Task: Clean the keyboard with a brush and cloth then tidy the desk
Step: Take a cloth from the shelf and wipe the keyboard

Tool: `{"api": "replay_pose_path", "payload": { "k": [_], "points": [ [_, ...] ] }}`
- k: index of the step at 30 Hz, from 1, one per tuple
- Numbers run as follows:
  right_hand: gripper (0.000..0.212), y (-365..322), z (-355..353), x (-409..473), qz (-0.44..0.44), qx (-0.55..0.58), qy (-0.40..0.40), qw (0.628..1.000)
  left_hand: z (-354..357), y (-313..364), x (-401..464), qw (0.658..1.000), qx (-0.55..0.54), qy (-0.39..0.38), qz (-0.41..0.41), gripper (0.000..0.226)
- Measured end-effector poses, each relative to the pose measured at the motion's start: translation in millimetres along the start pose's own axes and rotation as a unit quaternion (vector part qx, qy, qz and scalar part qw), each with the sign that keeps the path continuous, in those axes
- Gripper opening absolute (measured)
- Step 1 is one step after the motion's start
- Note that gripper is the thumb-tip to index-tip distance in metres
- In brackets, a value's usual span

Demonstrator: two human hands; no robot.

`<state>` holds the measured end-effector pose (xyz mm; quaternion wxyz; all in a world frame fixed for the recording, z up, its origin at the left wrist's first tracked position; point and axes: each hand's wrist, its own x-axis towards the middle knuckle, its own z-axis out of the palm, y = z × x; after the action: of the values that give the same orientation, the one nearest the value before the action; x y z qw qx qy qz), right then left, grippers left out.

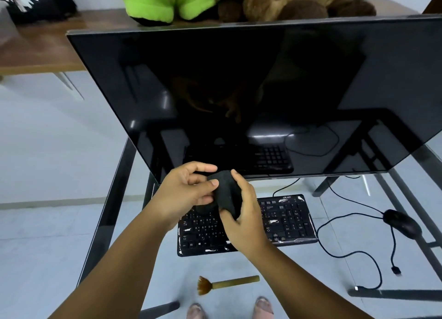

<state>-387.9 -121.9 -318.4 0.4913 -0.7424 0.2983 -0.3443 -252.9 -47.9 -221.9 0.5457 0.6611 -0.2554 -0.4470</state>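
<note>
A black cloth (226, 194) is held bunched between both hands above the left half of the keyboard (287, 219). The left hand (186, 192) pinches one end of it between thumb and fingertips, with the remaining fingers loosely curled; the right hand (241, 219) is wrapped round the lower part, its grip closed on the fabric. The cloth appears to be gathered or refolded into a pad, judged as preparation for wiping the keys.

The keyboard lies flat on the glass table (406, 175), just in front of the monitor (239, 91), whose screen is dark. White flecks or worn patches are noted along the keyboard's front edge and among the keys. A logo reading "acer" is seen upside-down near its far edge; key legends are present but too small to be read reliably.

The brush (227, 284) is laid near the table's front edge, apart from the keyboard, bristles to the left, within easy reach; it is judged to have been set aside for the cloth stage. A black mouse (403, 223) rests to the right, its cable (354, 254) trailing loose with the plug unconnected. Tidying is not yet done.
</note>
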Motion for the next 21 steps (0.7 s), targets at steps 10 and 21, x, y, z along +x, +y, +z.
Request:
{"api": "replay_pose_path", "payload": {
  "k": [10, 21],
  "points": [
    [0.108, -3, 35, -4, 0.083, 0.047, -0.089, 0.991, -32, -7, -6, 0.999, 0.048, -0.006, -0.011, 0.033],
    [0.087, 1, 51, -3, 0.089, -0.066, -0.016, 0.994, -46, -11, -4, 0.992, 0.122, 0.015, -0.008, 0.032]
  ]
}}
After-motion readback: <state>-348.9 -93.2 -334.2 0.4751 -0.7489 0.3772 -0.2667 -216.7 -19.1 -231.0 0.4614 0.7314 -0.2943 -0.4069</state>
